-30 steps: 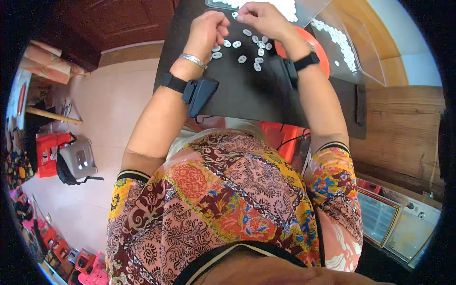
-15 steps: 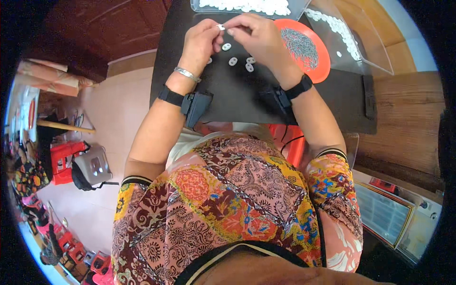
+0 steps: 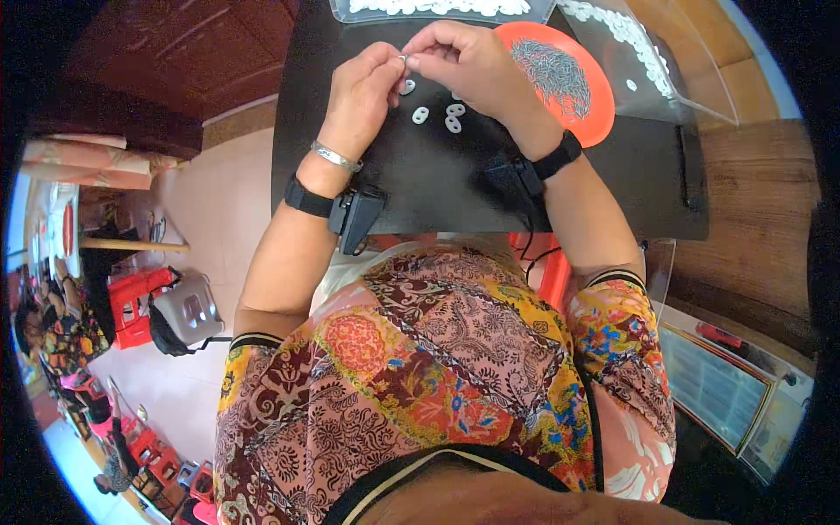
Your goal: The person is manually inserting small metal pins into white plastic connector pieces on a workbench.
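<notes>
Over the far part of the dark table (image 3: 420, 188), my two hands meet fingertip to fingertip. My left hand (image 3: 359, 92) is closed in a pinch on a small white plastic piece (image 3: 403, 59), mostly covered by the fingers. Thumb and forefinger of my right hand (image 3: 472, 74) press together at that same piece; whatever they grip there is too small to make out. Below the hands lie several white oval pieces with two holes, one (image 3: 421, 115) standing apart and another (image 3: 453, 125) in a small group. An orange-red plate (image 3: 600, 109) holds many small grey metal pins (image 3: 551, 74), right of my right hand.
A clear tray (image 3: 339, 10) of white pieces stands at the far edge. More white pieces (image 3: 621, 35) lie at the far right, beside a clear plastic panel (image 3: 700, 66). Both wrists wear black straps with small devices. Stools and a bag stand on the floor at left.
My fingertips have drawn closer together, and the right thumb and forefinger now close at the white piece, which shows less. The whole view has shifted slightly.
</notes>
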